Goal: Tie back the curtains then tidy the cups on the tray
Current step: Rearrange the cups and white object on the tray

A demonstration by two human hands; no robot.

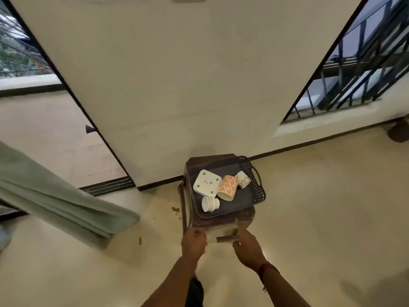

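Left hand (193, 241) fingers curled, empty; right hand (246, 245) fingers relaxed, one extended, empty. Tray (254, 185) on stool (221, 222) just beyond fingers; cups (228, 187) tipped over, apparently awaiting righting. Curtain (55, 196) well left of fingers.

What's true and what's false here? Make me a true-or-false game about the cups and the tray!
1. The orange flowered cup lies on its side in the tray. True.
2. The two white patterned cups stand upright. False: the near white patterned cup and the far white patterned cup both lie tipped over.
3. The tray sits on the floor. False: it sits on a brown stool.
4. A green curtain is to the left of the stool. True.
5. One hand holds a cup. False: the left hand and the right hand hold no cup; both are by the stool's near edge.
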